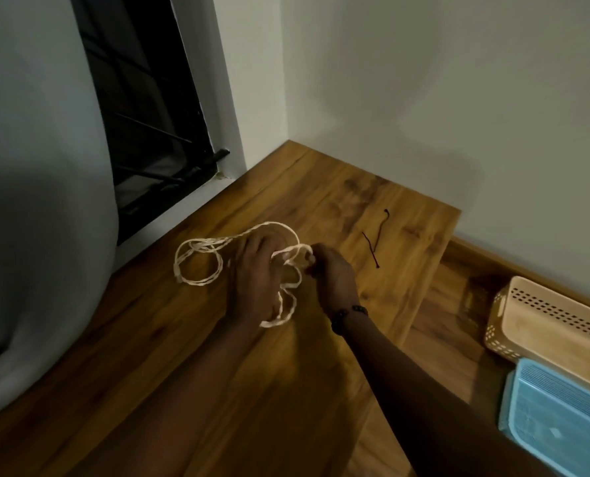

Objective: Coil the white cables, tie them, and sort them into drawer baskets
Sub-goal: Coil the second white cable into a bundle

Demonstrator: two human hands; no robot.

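here, as seen from the head view:
white cable (197,259): lying in loose, uneven loops on the wooden tabletop (286,390), one bunch spread to the left of the hands, another loop hanging below and between them, a strand arching over the left hand.
left hand (257,270): back up, fingers curled down into the middle of the loops, gripping strands of the cable.
right hand (331,275): fingers curled, pinching a doubled strand of the cable at its fingertips, just beside the left hand.
right wrist: ringed by a dark beaded bracelet (350,313).
dark thread (376,241): thin, kinked, lying on the tabletop to the right of the hands, apart from the cable.
beige basket (548,325): perforated plastic, on a lower wooden surface at the right edge, near the wall.
blue basket (562,418): slatted plastic, just in front of the beige one, touching or nearly so; cannot tell which.
left side: pale curtain (39,201) beside a dark barred window (149,132).
writing or labels: none readable.
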